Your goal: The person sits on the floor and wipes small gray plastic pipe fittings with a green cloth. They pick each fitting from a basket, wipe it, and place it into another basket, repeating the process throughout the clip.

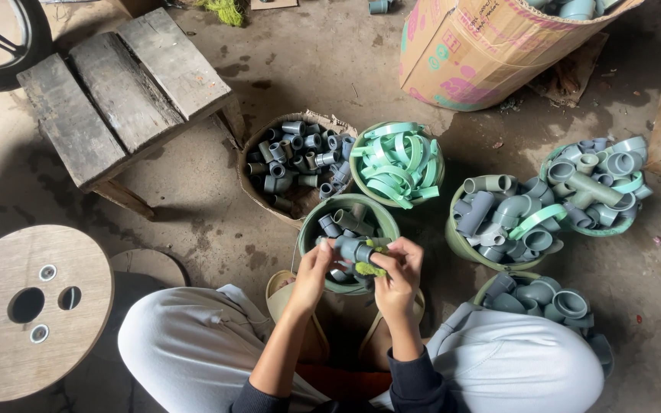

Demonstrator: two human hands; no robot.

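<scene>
My left hand grips a grey plastic pipe fitting held over a green bucket of similar fittings. My right hand presses a small yellow-green scrub pad against the underside of that fitting and also touches the fitting. Both hands are close together above my knees, which are in light grey trousers.
Around me stand a cardboard box of small grey fittings, a bucket of green plastic rings, and three buckets of grey elbows and tees. A wooden stool, a wooden spool disc and a large carton stand nearby.
</scene>
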